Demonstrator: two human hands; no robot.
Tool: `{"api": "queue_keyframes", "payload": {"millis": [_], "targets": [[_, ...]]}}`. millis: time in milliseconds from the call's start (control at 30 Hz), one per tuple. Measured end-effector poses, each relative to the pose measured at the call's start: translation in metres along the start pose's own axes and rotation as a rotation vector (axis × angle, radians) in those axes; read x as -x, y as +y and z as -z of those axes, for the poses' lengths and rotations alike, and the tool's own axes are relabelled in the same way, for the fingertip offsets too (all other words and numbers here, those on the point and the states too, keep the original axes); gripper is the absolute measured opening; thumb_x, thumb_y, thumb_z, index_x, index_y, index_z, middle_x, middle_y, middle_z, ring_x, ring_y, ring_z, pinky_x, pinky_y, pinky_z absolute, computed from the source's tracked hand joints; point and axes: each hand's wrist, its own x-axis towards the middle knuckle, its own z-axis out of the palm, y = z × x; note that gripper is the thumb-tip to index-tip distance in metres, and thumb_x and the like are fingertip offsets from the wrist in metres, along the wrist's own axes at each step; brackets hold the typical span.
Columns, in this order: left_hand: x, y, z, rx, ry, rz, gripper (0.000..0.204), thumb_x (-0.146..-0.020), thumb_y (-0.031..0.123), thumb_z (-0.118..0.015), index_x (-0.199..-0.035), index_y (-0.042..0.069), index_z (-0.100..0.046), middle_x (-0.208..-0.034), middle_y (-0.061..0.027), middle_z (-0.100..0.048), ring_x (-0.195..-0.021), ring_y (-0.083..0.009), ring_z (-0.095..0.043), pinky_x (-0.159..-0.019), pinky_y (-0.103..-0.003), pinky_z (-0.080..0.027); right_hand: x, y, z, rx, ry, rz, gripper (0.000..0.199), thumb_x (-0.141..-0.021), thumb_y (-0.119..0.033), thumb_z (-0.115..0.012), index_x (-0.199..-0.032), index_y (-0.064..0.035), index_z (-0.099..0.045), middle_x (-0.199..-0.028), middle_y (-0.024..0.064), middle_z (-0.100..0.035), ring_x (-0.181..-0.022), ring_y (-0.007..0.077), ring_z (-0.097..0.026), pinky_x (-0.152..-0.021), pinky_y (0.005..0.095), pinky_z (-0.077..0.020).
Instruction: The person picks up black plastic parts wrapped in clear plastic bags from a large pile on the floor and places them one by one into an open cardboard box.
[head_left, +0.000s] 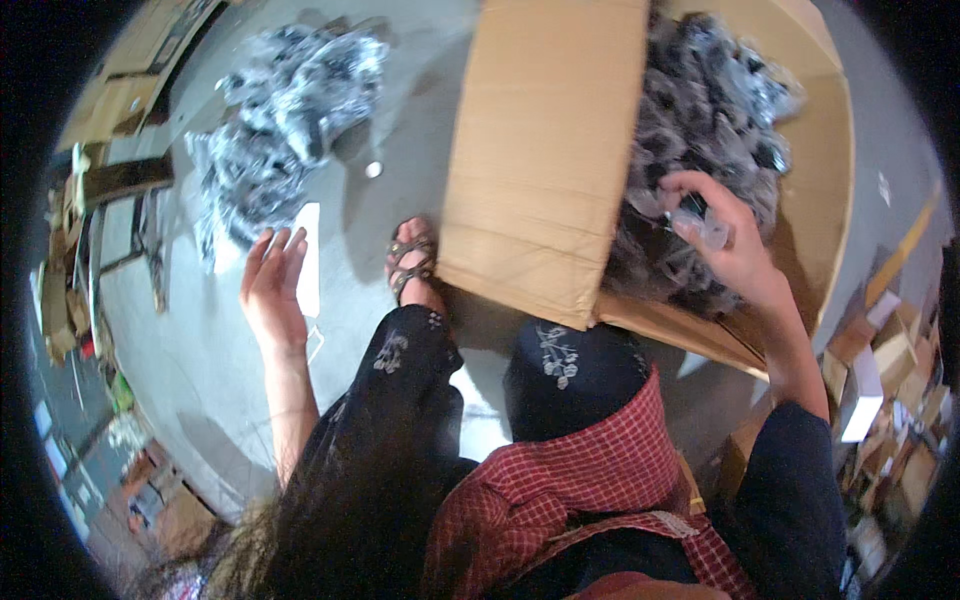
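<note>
My right hand [738,240] is over a large open cardboard box [545,150]. Its thumb and fingers curl around a small clear plastic piece [708,228], whose exact kind I cannot make out. Below that hand, the box holds many dark items in clear plastic bags [690,110]. My left hand [272,290] is raised at the left with its fingers stretched out, and nothing shows in it. Beside it appears a narrow white sheet [310,265] with a thin loop at its lower end; whether they touch, I cannot tell. Ahead of this hand, more bagged dark items [290,110] lie heaped on the floor.
One box flap hangs outward near my legs and sandalled foot [410,250]. A small white round thing [374,170] lies on the grey floor [215,360]. Loose cartons [885,350] pile up at the right, and a low wooden frame [130,215] stands at the left.
</note>
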Motion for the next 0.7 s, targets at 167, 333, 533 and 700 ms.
{"api": "queue_keyframes", "payload": {"millis": [167, 333, 533, 700], "targets": [[-0.022, -0.042, 0.065, -0.259, 0.169, -0.183, 0.041, -0.091, 0.007, -0.059, -0.128, -0.006, -0.049, -0.115, -0.0206, -0.065, -0.106, -0.0280, -0.065, -0.093, -0.037, -0.053, 0.013, 0.035, -0.032, 0.452, 0.173, 0.204, 0.038, -0.081, -0.003, -0.065, -0.119, -0.0010, -0.059, -0.116, 0.0180, -0.063, -0.110, 0.0325, -0.061, -0.099, 0.0388, -0.0456], [-0.050, -0.060, 0.126, -0.249, 0.326, -0.132, 0.040, -0.087, -0.004, -0.053, -0.126, -0.012, -0.047, -0.109, -0.0210, -0.064, -0.103, -0.0293, -0.065, -0.093, -0.035, -0.054, 0.025, 0.068, -0.017, 0.130, 0.035, 0.045, 0.033, -0.087, -0.008, -0.064, -0.119, 0.0015, -0.060, -0.118, 0.0184, -0.064, -0.110, 0.0344, -0.061, -0.099, 0.0406, -0.0456], [-0.097, -0.046, 0.167, -0.431, 0.509, -0.199, 0.038, -0.081, -0.006, -0.056, -0.118, -0.010, -0.051, -0.107, -0.0187, -0.063, -0.094, -0.0257, -0.065, -0.080, -0.036, -0.057, 0.017, 0.091, -0.036, 0.475, 0.142, 0.155, 0.049, -0.074, 0.004, -0.054, -0.122, 0.0032, -0.059, -0.126, 0.0252, -0.059, -0.119, 0.0415, -0.056, -0.102, 0.0427, -0.0439], [-0.135, -0.041, 0.161, -0.646, 0.295, 0.183, 0.050, -0.081, 0.007, -0.070, -0.125, -0.006, -0.051, -0.117, -0.0165, -0.061, -0.104, -0.0294, -0.062, -0.084, -0.038, -0.057, 0.037, 0.076, -0.055, 0.491, -0.215, 0.150, 0.056, -0.074, 0.001, -0.060, -0.130, -0.0011, -0.053, -0.131, 0.0247, -0.052, -0.118, 0.0435, -0.054, -0.095, 0.0451, -0.0488]]}}
